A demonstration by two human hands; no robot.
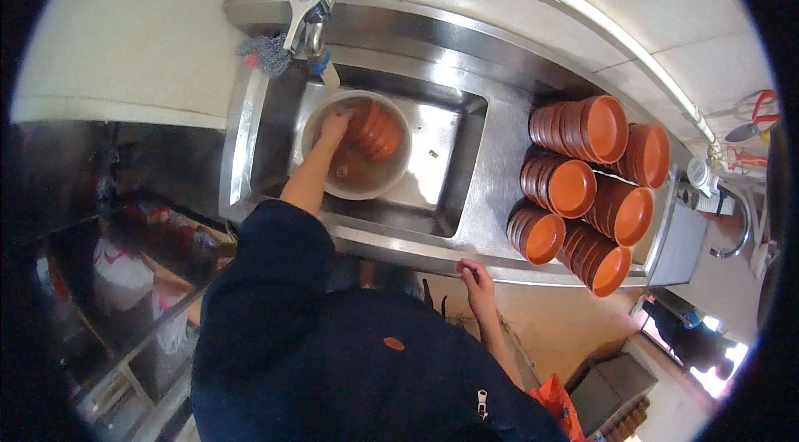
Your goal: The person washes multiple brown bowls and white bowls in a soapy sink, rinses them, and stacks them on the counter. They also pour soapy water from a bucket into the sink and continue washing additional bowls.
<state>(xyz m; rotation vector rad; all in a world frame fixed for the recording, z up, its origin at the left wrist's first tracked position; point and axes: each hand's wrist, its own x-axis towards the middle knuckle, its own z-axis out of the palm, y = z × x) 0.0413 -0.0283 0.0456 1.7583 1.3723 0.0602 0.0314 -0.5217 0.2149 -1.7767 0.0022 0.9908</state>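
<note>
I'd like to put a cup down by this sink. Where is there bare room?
Free: the sink floor right of the white tub, and the steel strip between the sink and the bowl stacks. The front ledge is narrow, with the right hand on it. The drainboard is crowded with stacks; the tub holds bowls and the left hand.

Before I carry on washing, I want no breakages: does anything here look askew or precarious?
The stacks of orange bowls on the drainboard lie tipped on their sides, the front ones near the counter's edge. Nothing looks spilled or broken.
</note>
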